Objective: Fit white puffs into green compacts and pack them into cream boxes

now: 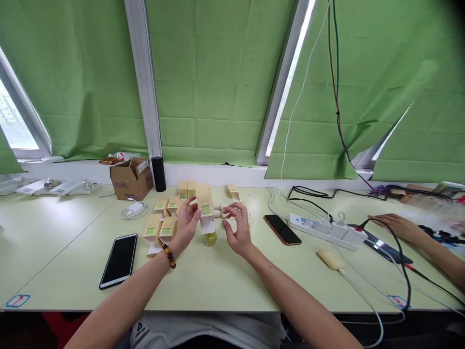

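Note:
My left hand (186, 224), with a bead bracelet at the wrist, pinches a small tan carton with a green label (205, 209). The carton's bottom flap hangs open over a small bottle of yellow-green liquid (209, 238) standing on the pale green table (218, 276). My right hand (237, 228) hovers just right of the carton with fingers curled and apart, holding nothing. Several more tan cartons (160, 227) lie left of and behind my left hand.
A black phone (119, 260) lies at the left and a second phone (282, 229) at the right. A brown cardboard box (131, 179) and a black cylinder (159, 173) stand at the back. A white power strip (327, 230) with cables lies to the right, near another person's hand (394, 225).

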The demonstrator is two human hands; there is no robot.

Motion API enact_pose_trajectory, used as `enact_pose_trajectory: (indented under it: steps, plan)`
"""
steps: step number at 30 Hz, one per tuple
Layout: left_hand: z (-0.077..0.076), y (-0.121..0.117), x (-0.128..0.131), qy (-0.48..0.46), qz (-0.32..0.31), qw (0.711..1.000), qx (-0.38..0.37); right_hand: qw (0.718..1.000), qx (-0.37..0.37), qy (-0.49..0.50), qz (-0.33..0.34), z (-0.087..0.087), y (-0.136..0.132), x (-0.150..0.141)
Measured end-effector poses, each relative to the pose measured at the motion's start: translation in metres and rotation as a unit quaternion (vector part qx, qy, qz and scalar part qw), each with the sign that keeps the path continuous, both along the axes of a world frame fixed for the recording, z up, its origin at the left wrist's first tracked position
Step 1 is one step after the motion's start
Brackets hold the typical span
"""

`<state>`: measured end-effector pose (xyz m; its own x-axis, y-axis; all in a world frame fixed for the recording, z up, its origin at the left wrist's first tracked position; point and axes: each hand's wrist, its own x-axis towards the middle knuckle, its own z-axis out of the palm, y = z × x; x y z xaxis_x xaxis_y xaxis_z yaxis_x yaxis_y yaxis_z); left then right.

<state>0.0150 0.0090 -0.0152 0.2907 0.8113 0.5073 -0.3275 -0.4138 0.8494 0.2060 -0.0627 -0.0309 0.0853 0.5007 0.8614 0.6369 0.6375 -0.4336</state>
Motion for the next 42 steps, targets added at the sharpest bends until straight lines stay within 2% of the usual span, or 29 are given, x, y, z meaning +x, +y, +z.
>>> enact_pose_trajectory:
  steps: [6,10,16,23,29,32,35,39,42]
  plan:
    - [-0.002,0.0,0.001,-0.007,-0.012,1.0,0.013,0.994,-0.049,0.002,0.096,-0.001,0.0,-0.004]
    - [-0.002,-0.001,0.002,-0.004,0.007,0.999,0.043,0.992,-0.077,-0.009,0.101,-0.005,0.0,-0.004]
    - [-0.005,-0.003,0.003,0.02,0.011,0.999,0.034,0.988,-0.094,-0.005,0.126,-0.001,-0.002,-0.005]
    - [-0.01,0.0,0.003,0.024,0.035,0.998,0.056,0.971,-0.134,0.086,0.178,0.002,-0.006,-0.009]
    - [-0.013,-0.003,0.005,0.024,0.106,0.99,0.095,0.923,-0.143,0.218,0.283,-0.002,0.003,-0.021]
    - [-0.015,-0.003,0.003,0.049,0.122,0.981,0.144,0.926,-0.139,0.231,0.263,-0.003,0.006,-0.022]
    - [-0.017,0.0,-0.002,0.085,0.169,0.95,0.248,0.963,-0.115,0.167,0.178,-0.001,0.003,-0.016]
    - [-0.016,0.005,-0.013,0.146,0.225,0.843,0.467,0.996,-0.012,0.044,0.075,0.003,-0.003,-0.009]
    - [-0.012,0.004,-0.019,0.142,0.241,0.792,0.543,0.994,0.066,-0.05,0.065,0.001,-0.005,-0.008]
